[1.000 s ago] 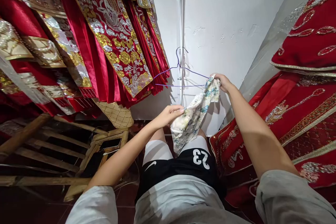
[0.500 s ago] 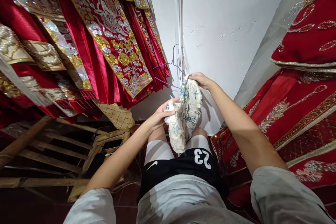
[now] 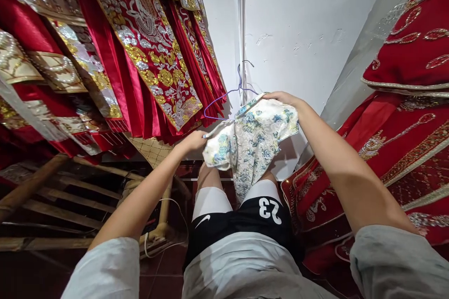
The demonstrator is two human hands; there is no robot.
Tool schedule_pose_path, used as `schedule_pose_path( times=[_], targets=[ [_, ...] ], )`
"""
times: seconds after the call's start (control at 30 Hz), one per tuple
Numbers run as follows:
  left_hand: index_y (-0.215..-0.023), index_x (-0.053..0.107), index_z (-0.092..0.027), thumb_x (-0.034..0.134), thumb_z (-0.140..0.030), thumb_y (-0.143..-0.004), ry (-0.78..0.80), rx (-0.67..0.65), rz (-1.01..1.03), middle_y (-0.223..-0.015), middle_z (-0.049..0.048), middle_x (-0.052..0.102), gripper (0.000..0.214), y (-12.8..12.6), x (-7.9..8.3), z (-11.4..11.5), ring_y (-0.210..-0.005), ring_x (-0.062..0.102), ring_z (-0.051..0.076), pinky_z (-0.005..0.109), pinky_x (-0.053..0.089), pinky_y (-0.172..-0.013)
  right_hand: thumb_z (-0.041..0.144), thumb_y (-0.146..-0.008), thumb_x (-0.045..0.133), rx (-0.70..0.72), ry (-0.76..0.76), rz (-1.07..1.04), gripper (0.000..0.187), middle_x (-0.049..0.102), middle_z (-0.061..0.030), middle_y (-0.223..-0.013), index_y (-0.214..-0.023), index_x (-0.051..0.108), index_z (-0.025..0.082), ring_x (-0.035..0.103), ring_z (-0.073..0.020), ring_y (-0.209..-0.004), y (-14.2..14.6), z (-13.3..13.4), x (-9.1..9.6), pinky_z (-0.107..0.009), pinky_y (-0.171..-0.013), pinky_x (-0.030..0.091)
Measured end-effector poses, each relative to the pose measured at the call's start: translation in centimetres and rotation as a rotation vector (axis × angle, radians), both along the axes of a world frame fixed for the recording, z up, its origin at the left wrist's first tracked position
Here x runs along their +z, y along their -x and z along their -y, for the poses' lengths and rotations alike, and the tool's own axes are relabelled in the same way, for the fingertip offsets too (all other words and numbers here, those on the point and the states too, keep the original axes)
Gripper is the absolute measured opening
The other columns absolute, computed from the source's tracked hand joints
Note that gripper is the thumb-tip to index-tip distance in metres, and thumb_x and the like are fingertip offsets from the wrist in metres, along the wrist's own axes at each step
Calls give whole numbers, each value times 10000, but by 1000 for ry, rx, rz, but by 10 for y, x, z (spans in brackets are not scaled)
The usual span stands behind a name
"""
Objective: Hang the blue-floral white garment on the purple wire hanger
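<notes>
A white short-sleeved top with blue and green flowers (image 3: 254,138) hangs spread out above my knees. My left hand (image 3: 194,141) pinches its left shoulder or sleeve edge. On the other side, my right hand (image 3: 282,98) grips the top near the neckline and right shoulder. A purple hanger (image 3: 222,98) pokes out above the garment, its right arm inside or behind the cloth and its left arm bare. The hanger's hook points up and to the right. Most of my right fingertips are hidden by the fabric.
Red costumes with gold and silver embroidery (image 3: 154,56) hang at the left. More beaded red garments (image 3: 403,126) are close by my right arm. Bamboo furniture (image 3: 73,196) and a white cable (image 3: 147,247) lie low on the left. A white wall (image 3: 298,18) stands ahead.
My hands have moved apart, and the bunched top has opened out between them. The hanger has turned and shifted right, so its whole left arm shows.
</notes>
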State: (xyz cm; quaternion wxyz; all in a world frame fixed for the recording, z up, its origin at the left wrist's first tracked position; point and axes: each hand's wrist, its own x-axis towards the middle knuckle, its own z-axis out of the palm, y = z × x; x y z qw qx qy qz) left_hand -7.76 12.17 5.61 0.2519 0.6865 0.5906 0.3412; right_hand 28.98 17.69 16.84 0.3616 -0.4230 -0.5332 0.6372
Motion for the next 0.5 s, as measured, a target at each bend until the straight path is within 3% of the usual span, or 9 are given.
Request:
schedule_pose_path(
  times=[0.13,0.27,0.4,0.5],
  targets=[
    [-578,624,-192,616,46,-639,-150,213,56,-576,25,573,246,6,17,-38,-679,540,205,254,393,-704,177,-850,713,14,17,-10,60,744,-129,-788,-862,727,120,736,-311,-672,1,10,8,-501,-701,618],
    [-799,688,-191,591,26,-733,-266,357,245,-774,32,664,246,-1,30,-69,-823,583,194,247,410,-798,189,-867,688,35,44,-43,80,736,-101,-782,-907,717,126,730,-269,-698,0,10,8,-420,-672,622],
    [-818,652,-162,598,-37,-804,-131,447,704,-800,37,686,137,-15,32,-97,-831,602,176,252,452,-823,198,-841,718,9,-8,-72,121,729,-89,-789,-940,708,130,733,-272,-729,1,9,6,-424,-703,630],
    [-828,638,-142,642,-127,-815,26,394,837,-728,67,693,20,-16,25,-103,-780,650,214,315,520,-803,244,-845,740,-32,-29,-39,167,730,-85,-793,-964,696,136,740,-293,-747,0,8,3,-485,-752,638]
  ],
)
